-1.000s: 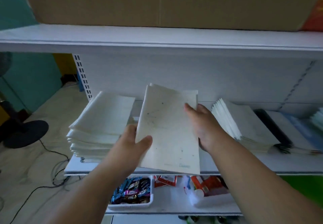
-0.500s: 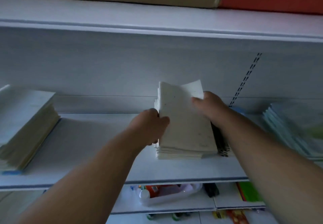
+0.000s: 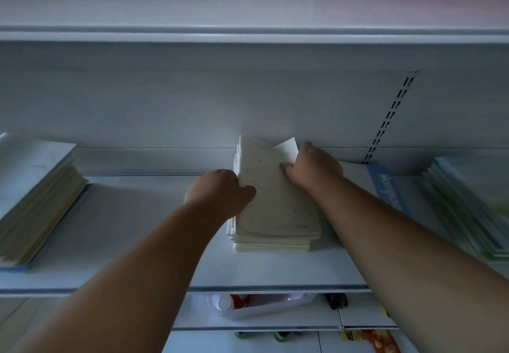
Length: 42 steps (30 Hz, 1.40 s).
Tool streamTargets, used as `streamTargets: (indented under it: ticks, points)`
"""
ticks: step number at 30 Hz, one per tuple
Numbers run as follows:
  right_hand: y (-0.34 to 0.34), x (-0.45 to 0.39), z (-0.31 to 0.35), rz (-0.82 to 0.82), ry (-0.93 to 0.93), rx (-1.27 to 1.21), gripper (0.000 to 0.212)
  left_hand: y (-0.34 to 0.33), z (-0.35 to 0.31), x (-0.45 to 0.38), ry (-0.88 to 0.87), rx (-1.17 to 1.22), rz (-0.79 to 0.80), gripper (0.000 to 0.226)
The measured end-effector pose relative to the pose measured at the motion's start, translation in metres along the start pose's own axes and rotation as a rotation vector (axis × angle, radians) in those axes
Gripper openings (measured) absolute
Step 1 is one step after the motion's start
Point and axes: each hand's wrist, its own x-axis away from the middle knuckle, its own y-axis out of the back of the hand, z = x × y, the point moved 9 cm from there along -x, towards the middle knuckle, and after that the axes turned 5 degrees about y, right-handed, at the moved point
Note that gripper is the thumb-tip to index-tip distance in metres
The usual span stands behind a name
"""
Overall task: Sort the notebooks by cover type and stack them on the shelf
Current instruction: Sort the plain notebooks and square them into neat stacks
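Since half a second ago the cream notebook has settled lower onto the middle stack at frame center, on the white shelf. Left hand pinches the notebook's left edge, thumb on the cover; right hand presses its far right corner with straight fingers — one page corner sticks up there. Its long axis runs front to back, the short far edge near the back wall. Bare shelf lies open to the left, up to the left stack; a blue-banded book lies just right, another stack at the right edge.
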Motion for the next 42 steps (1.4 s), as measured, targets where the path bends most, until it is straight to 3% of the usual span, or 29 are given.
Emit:
streamTargets:
  ticks: [4,10,22,27,32,37,40,42]
  points:
    - [0.014,0.012,0.013,-0.057,0.058,0.04,0.063,0.01,0.0,0.016,-0.011,0.022,-0.127,0.045]
    - [0.034,0.061,0.093,-0.205,0.3,-0.1,0.039,0.045,0.045,0.065,-0.025,0.243,-0.334,0.046]
    - [0.023,0.137,0.347,-0.225,0.611,-0.349,0.027,0.145,0.307,0.125,0.138,0.541,-0.567,0.028]
    - [-0.02,0.146,0.435,-0.152,0.527,-0.415,0.027,0.191,0.399,0.14,0.121,0.622,-0.623,0.024]
    - [-0.051,0.144,0.475,-0.142,0.417,-0.368,0.033,0.217,0.457,0.142,0.105,0.633,-0.634,0.027]
    - [-0.084,0.13,0.474,0.023,0.158,-0.229,0.07,0.22,0.482,0.134,0.101,0.685,-0.604,0.029]
    - [-0.103,0.126,0.466,0.159,0.072,-0.292,0.055,0.218,0.487,0.129,0.111,0.702,-0.563,0.028]
    - [-0.09,0.126,0.458,0.098,0.023,-0.254,0.038,0.221,0.487,0.126,0.102,0.716,-0.548,0.026]
